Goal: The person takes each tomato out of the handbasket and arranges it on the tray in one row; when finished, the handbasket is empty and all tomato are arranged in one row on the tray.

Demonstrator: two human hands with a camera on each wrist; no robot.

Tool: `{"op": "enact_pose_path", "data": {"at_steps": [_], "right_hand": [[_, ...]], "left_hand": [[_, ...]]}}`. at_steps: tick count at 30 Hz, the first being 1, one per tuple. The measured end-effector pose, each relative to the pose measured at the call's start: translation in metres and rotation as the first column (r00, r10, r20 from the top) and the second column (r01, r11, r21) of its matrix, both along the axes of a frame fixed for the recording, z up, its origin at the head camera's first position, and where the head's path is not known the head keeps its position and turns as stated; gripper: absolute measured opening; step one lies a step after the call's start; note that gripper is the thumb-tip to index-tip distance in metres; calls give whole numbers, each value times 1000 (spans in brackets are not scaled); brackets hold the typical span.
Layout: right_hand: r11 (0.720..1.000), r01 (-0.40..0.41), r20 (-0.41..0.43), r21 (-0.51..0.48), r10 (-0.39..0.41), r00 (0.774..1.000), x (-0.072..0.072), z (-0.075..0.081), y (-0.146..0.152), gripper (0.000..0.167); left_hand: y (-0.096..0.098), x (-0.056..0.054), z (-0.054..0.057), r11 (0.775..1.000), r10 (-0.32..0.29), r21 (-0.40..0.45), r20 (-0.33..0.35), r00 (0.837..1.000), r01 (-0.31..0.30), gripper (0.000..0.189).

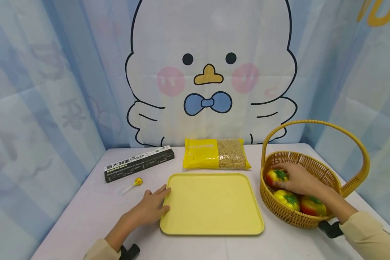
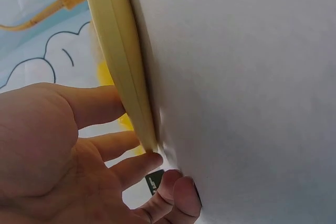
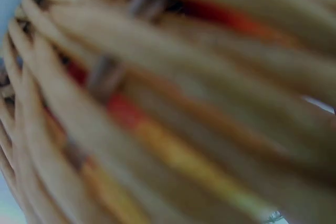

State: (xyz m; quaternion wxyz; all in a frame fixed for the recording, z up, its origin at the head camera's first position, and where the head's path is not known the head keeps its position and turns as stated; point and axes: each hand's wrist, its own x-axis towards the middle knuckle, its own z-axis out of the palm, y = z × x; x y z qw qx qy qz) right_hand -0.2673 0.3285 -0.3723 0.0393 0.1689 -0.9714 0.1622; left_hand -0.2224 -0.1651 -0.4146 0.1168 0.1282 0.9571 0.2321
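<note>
My right hand [image 1: 297, 177] reaches into a wicker basket [image 1: 281, 213] and grips a red-and-yellow fruit with a green leafy top [image 1: 276, 176], thumb on its near side. Two similar fruits lie below it, a yellower one [image 1: 286, 199] and a redder one [image 1: 313, 206]. The right wrist view is filled by the blurred basket weave [image 3: 157, 77], with red and yellow showing through the gaps. On the left, my left hand [image 1: 151, 206] touches the left edge of a yellow tray [image 1: 212, 204], fingers spread. In the left wrist view its fingertips rest along the tray's rim [image 2: 123, 61].
Behind the tray lies a yellow bag of dry food [image 1: 217, 154] with a see-through half. A black-and-white pasta box [image 1: 139, 164] is at the back left, with a yellow lollipop [image 1: 138, 182] in front of it. The basket's tall handle [image 1: 315, 122] arches over its opening.
</note>
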Motion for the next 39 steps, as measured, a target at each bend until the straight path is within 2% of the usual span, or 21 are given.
{"op": "enact_pose_path", "data": {"at_steps": [8, 17, 29, 39], "right_hand": [[999, 46, 40, 9, -46, 998, -1, 1, -2, 59], [998, 55, 42, 23, -56, 998, 0, 3, -4, 63], [1000, 23, -67, 9, -22, 997, 5, 3, -3, 64], [1000, 22, -105, -7, -23, 994, 13, 19, -5, 66]], "left_hand": [[1, 0, 2, 1000, 6, -5, 25, 1000, -6, 59], [-1, 1, 2, 1000, 3, 12, 22, 1000, -3, 58], [-4, 1, 0, 1000, 3, 21, 24, 1000, -3, 57], [-1, -2, 0, 1000, 8, 21, 21, 1000, -8, 58]]}}
